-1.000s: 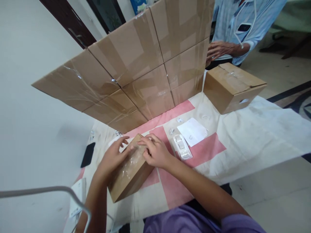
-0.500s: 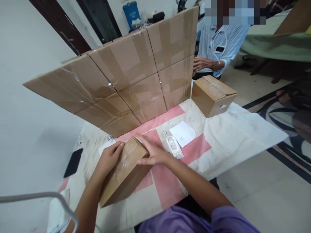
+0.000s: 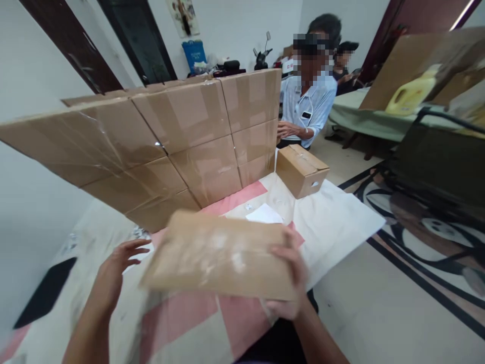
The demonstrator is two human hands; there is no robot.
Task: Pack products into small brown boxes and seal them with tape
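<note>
In the head view, the brown box [image 3: 220, 258] is turning crosswise above the near part of the cloth-covered desk [image 3: 337, 222], apparently lifting clear of it, and only the right hand [image 3: 291, 275] is gripping it, its fingers closing around the right end. The left hand [image 3: 117, 260] is no longer holding the box; it is hanging just beside the left end, fingers loosely spread, grasping nothing. The right hand is therefore probably bearing the whole load (motion is blurring the box, so its exact tilt is staying unclear). A taped cardboard partition [image 3: 199, 159] is standing on the far side, likely blocking movement straight ahead. White paper [image 3: 264, 213] is lying just beyond the box, a second carton [image 3: 302, 172] is sitting far right near a co-worker's hand [image 3: 288, 130], and a dark flat object [image 3: 45, 293] is lying left.
</note>
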